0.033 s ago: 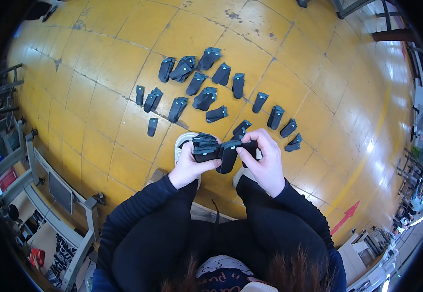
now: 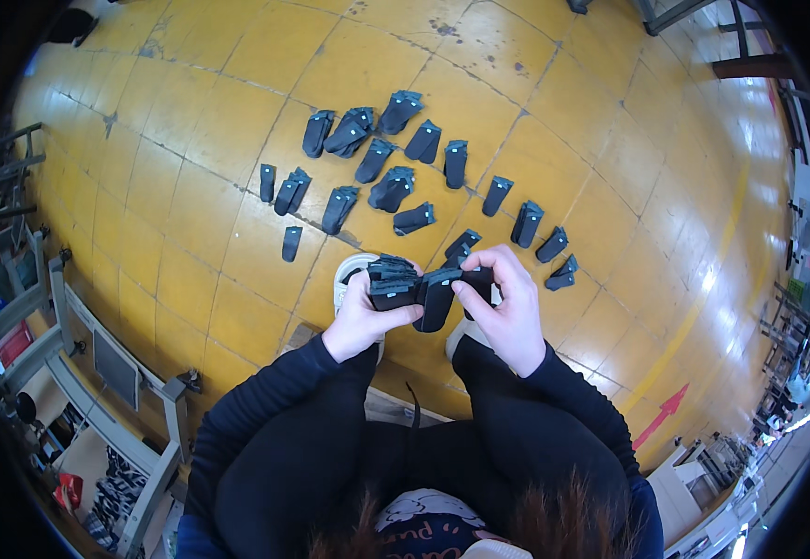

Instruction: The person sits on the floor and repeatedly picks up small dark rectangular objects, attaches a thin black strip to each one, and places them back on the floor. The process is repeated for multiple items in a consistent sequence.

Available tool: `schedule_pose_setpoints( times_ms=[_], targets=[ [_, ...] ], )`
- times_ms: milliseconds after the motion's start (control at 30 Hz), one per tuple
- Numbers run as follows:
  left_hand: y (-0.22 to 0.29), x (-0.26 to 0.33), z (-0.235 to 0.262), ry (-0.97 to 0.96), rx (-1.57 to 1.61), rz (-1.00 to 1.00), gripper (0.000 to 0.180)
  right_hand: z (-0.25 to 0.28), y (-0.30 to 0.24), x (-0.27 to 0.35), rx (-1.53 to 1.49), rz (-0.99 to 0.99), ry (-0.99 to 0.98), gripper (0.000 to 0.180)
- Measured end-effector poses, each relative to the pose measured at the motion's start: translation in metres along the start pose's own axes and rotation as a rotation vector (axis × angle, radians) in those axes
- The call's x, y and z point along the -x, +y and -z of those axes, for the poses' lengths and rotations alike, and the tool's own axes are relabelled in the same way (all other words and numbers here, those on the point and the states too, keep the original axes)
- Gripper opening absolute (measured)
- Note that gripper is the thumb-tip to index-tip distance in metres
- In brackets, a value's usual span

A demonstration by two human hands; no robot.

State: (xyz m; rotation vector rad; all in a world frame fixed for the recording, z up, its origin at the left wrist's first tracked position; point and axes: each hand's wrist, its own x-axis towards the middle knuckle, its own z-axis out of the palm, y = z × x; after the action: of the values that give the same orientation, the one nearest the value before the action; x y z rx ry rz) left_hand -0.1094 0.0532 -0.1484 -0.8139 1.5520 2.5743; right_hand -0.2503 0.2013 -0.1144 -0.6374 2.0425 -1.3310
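Dark flat pieces (image 2: 421,287) frame centre | left hand (image 2: 360,317) clasps stack | right hand (image 2: 509,312) pinches one | more pieces (image 2: 395,177) on yellow floor (image 2: 190,140) above

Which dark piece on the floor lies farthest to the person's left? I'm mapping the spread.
The small narrow dark piece at the left end of the scatter; every other piece lies to its right, and a slim one sits just below-right.

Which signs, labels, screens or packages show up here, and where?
Red arrow: painted on the yellow floor, lower right, pointing up and to the right.
Small pale tags on the dark pieces laid out on the floor: too small to make out.
No screen or package that I can tell.
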Motion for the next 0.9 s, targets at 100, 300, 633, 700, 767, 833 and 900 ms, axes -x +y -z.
schedule_pose_setpoints(
  times_ms=[100, 300, 633, 700, 767, 833, 900],
  targets=[
    [0.001, -0.004, 0.001, -0.020, -0.009, -0.040, 0.036, 0.001, -0.003, -0.007, 0.085, 0.094, -0.008, 0.021],
    [-0.003, -0.004, -0.002, 0.045, 0.312, 0.063, 0.034, 0.001, 0.007, 0.000, 0.130, 0.208, 0.031, 0.017],
    [-0.005, -0.003, 0.001, 0.150, 0.236, 0.059, 0.040, 0.002, -0.002, -0.001, 0.228, 0.415, -0.014, 0.014],
    [0.001, -0.004, -0.002, 0.131, 0.124, 0.027, 0.041, 0.002, 0.001, 0.000, 0.246, 0.458, -0.015, 0.014],
    [0.003, -0.004, -0.004, 0.145, 0.078, -0.008, 0.041, 0.002, 0.001, -0.001, 0.259, 0.480, -0.023, 0.015],
    [0.003, -0.005, -0.003, 0.186, 0.083, -0.019, 0.041, 0.002, 0.001, -0.001, 0.258, 0.503, -0.045, 0.016],
    [0.001, -0.009, 0.000, 0.255, 0.140, -0.006, 0.040, 0.003, 0.002, 0.001, 0.241, 0.527, -0.084, 0.016]
  ],
)
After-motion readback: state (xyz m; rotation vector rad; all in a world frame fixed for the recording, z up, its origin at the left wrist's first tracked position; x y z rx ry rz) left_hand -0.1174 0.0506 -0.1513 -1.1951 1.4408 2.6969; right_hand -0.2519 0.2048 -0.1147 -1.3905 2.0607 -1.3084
